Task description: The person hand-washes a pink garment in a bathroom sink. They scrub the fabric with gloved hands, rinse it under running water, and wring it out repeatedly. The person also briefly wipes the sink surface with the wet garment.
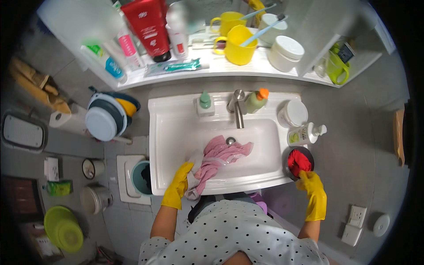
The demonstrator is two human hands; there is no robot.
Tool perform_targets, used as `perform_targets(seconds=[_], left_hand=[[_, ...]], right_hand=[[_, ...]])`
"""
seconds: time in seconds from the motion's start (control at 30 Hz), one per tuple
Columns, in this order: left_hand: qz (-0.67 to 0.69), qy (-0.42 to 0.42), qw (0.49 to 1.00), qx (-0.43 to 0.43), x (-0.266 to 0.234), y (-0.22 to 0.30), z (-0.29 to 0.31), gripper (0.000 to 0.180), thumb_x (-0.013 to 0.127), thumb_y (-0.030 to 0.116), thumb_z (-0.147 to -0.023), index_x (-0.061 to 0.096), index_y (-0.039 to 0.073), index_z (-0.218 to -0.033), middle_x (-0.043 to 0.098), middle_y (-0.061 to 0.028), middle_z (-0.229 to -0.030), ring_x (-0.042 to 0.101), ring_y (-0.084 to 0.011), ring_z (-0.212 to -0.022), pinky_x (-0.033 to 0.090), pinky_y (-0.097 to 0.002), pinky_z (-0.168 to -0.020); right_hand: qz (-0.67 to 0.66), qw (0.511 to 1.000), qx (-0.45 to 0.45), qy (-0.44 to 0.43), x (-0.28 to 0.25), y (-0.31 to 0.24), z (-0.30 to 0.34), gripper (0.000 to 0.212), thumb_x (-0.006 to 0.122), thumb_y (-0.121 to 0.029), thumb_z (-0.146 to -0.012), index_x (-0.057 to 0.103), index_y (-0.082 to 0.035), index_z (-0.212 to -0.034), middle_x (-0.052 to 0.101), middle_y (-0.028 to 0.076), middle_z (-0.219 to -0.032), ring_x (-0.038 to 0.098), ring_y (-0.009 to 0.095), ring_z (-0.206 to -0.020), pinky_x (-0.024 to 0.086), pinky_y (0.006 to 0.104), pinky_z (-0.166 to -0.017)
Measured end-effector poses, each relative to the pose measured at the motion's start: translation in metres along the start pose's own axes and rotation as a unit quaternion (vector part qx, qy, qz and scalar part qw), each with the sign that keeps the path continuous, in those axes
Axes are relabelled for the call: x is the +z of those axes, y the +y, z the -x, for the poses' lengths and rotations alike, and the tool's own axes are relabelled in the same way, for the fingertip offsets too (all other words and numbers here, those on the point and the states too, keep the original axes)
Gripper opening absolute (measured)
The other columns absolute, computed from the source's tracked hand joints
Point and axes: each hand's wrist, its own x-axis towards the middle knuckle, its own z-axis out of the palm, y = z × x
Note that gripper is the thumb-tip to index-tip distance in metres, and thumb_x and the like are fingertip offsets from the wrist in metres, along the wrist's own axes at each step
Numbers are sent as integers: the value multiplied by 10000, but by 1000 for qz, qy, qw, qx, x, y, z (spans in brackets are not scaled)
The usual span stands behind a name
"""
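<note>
A wet pink garment (216, 157) with paler edging lies bunched across the white sink (169, 132), close to the drain, and hangs partly over the front rim. My left hand (178, 183), in a yellow rubber glove, is closed on the pale edge of this garment at the sink's front left. At the right corner a dark round bowl (289, 171) holds a red cloth (299, 160). My right hand (313, 187), gloved in yellow too, reaches to the bowl's near rim with its fingers pinched at the red cloth. Its fingertips are partly hidden.
A metal faucet (239, 110) stands at the sink's back between a soap dispenser (205, 104) and an orange-topped bottle (256, 101). A white jar (293, 113) and a pump bottle (304, 134) line the right rim. Above runs a shelf (238, 73) of toiletries. A teal bucket (140, 177) stands left.
</note>
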Motion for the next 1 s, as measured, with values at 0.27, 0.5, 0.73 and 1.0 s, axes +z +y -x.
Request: perform_targets(seconds=[0.27,0.5,0.73,1.0], left_hand=[[-266,-198,937,107,37,16,16,391,610,153,-970,583,-34,-1312,641,-66,-1191,592,-149,-1073,464,-274,-956],[-339,-48,904,257,37,8,40,398,594,204,-968,582,12,-1317,664,-105,-1184,627,-188,-1064,489,-308,-932],[-492,112,829,242,8,-42,41,345,618,247,-959,628,37,-1232,707,-89,-997,659,-172,-891,510,-292,-823],[-76,41,954,287,-44,-63,84,273,608,167,-981,612,2,-1200,657,-12,-971,588,-86,-866,482,-228,-765]], right_hand=[[-39,796,-341,-499,198,-178,-35,677,687,-215,-921,369,-100,-1508,542,113,-1370,496,214,-1247,462,323,-945],[-20,868,-162,-468,208,-217,-29,323,679,-179,-920,616,-50,-1209,697,44,-959,648,121,-809,483,239,-656],[-213,858,-349,-312,148,-268,8,175,690,-66,-896,674,-52,-1069,664,-17,-919,606,75,-817,480,226,-747],[-4,851,-516,-93,189,-288,-7,146,632,-140,-973,678,-56,-1083,632,-28,-862,538,67,-743,433,231,-655]])
